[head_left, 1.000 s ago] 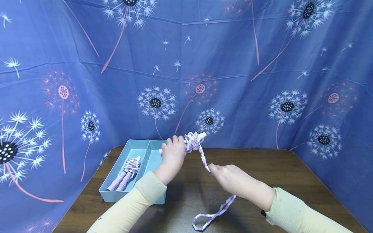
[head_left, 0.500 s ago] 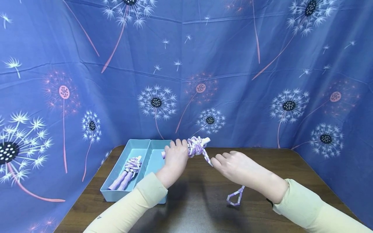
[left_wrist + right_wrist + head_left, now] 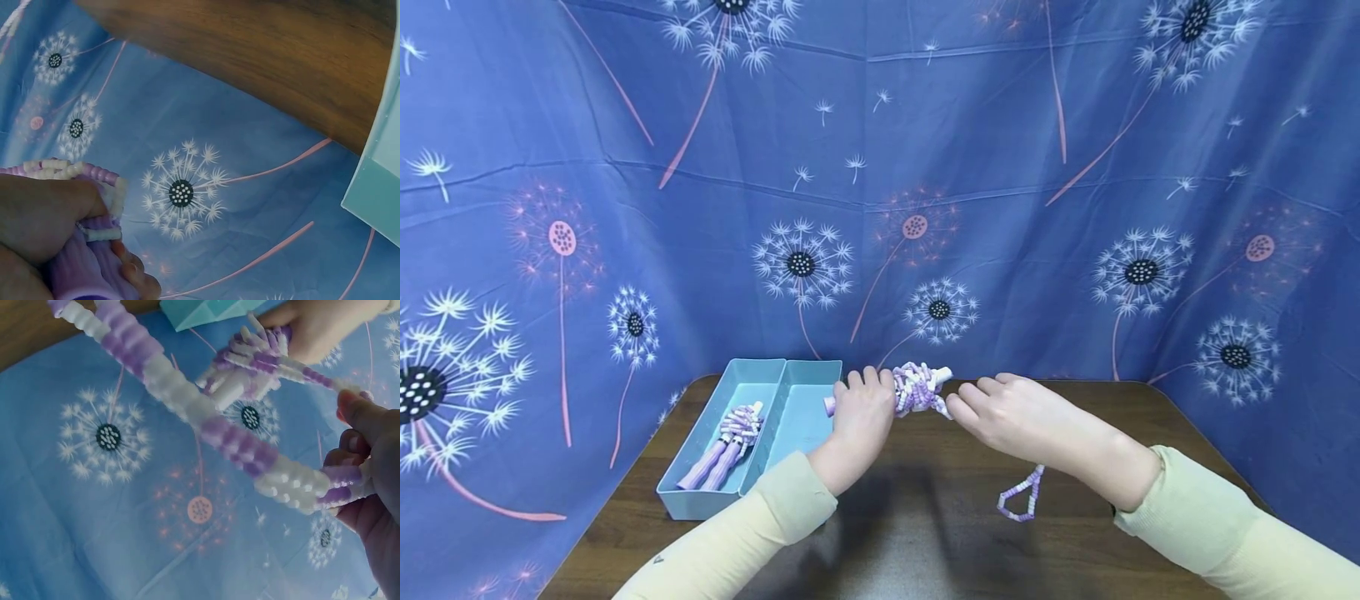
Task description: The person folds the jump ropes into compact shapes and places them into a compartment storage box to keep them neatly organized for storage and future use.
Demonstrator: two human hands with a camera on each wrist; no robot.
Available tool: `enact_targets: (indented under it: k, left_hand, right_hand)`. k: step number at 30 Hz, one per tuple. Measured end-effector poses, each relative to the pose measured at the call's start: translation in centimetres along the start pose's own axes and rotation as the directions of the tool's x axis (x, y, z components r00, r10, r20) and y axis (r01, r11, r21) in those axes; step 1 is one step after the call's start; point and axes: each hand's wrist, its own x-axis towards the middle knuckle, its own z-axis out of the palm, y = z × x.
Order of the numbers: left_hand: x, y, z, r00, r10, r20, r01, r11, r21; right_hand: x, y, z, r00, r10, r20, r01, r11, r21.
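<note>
My left hand (image 3: 859, 412) grips the purple handles of a beaded skipping rope (image 3: 917, 388) above the table, with purple and white beads wound round them. My right hand (image 3: 1000, 412) pinches the beaded cord just right of the bundle. The rope's loose loop (image 3: 1022, 497) hangs below my right wrist. In the left wrist view my fingers (image 3: 44, 212) curl round the ribbed handle (image 3: 81, 269). In the right wrist view the cord (image 3: 187, 403) runs from my fingers (image 3: 365, 456) past the bundle (image 3: 256, 362).
A light blue two-compartment tray (image 3: 778, 400) sits at the table's back left; its left compartment holds another wound purple skipping rope (image 3: 728, 442). The dark wooden table (image 3: 1150, 433) is backed on three sides by a blue dandelion-print cloth (image 3: 880, 167).
My right hand has risen and moved in to the bundle. More cord has been wound on. The hanging loop has shortened and lifted off the table's front.
</note>
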Motion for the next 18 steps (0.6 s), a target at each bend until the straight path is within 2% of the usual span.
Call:
enact_targets:
  k: [5,9,14,18]
  left_hand:
    - [0.0,-0.1,0.1,0.999,0.025,0.033,-0.025,1.000,-0.004]
    - [-0.1,0.0,-0.1,0.998,0.048,0.043,-0.048,0.999,0.014]
    - [-0.5,0.6,-0.7,0.988,0.131,0.087,-0.135,0.990,0.035]
    - [-0.7,0.8,-1.2,0.978,0.184,0.098,-0.190,0.981,0.046]
  right_hand:
    - [0.2,0.6,-0.7,0.999,-0.019,0.033,0.019,1.000,-0.003]
    - [0.5,1.0,-1.2,0.992,-0.111,0.056,0.111,0.994,0.001]
    - [1.0,1.6,-1.5,0.966,-0.252,0.048,0.253,0.967,-0.019]
    - [1.2,2.2,-1.6,0.951,-0.309,0.035,0.310,0.950,-0.029]
